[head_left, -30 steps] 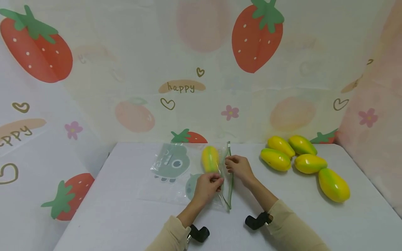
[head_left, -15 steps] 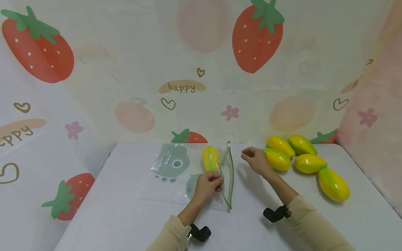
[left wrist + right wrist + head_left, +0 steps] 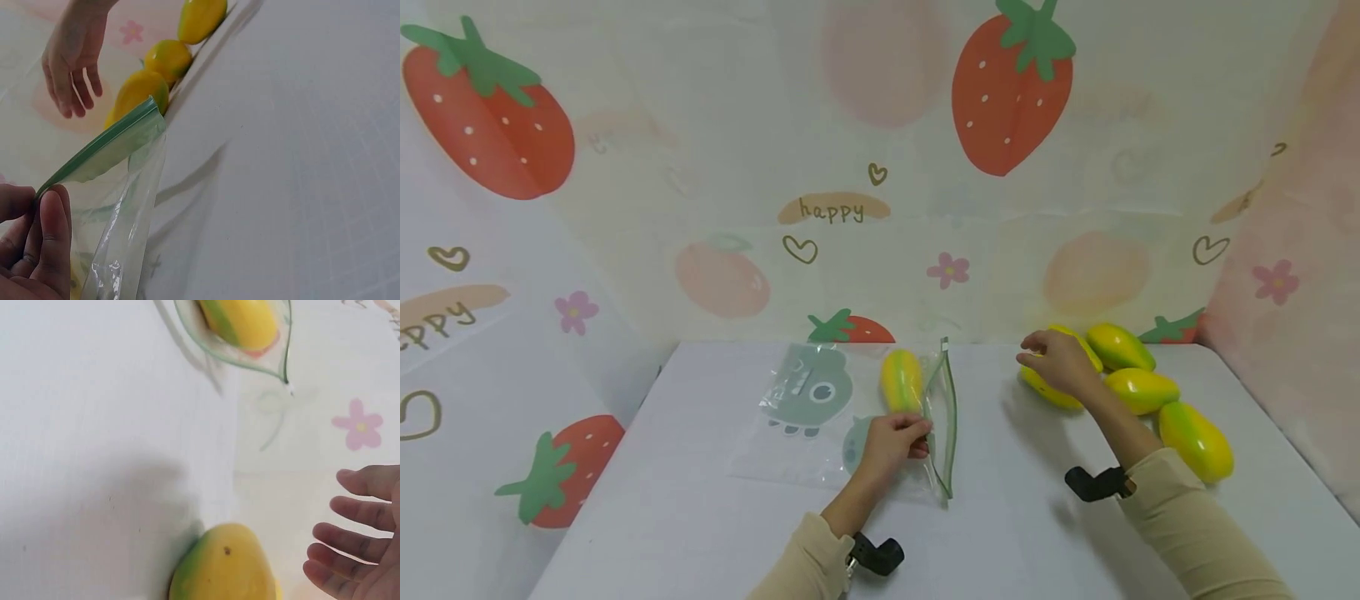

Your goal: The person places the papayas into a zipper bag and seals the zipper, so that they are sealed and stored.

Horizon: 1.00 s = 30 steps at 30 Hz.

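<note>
**Bag pinched, right hand free**

Your left hand pinches the bag's green rim; one yellow fruit lies inside, near the mouth. Your right hand, fingers apart, holds nothing near five loose fruits on the table.

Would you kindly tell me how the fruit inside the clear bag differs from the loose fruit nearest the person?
The bagged fruit lies inside the clear bag; the loose fruit rests on the table. In the head view, the bagged fruit runs nearly straight up the picture, while the loose fruit slants. The loose fruit also looks larger there than the bagged fruit. Both are yellow with some green.
</note>
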Each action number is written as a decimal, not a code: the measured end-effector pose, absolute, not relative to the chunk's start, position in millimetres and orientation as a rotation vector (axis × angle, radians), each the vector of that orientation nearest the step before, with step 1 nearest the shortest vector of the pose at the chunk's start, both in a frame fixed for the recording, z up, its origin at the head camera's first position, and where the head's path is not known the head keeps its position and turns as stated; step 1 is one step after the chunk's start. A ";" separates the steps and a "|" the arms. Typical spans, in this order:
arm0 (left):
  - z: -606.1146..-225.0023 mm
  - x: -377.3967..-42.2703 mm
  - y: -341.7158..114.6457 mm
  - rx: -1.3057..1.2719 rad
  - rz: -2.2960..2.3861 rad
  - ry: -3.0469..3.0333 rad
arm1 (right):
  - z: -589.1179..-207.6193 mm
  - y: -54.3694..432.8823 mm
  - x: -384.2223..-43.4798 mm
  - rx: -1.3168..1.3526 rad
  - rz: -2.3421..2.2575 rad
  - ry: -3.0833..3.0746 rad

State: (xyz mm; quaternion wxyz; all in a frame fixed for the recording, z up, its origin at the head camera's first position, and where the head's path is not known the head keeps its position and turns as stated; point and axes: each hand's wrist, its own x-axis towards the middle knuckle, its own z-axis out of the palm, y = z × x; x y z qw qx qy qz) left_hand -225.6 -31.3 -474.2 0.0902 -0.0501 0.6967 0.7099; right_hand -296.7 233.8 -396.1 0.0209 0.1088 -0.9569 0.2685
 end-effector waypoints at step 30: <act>-475.4 -226.9 -21.8 -0.206 2.146 2.457 | -423.7 249.5 -297.3 0.191 0.289 -3.157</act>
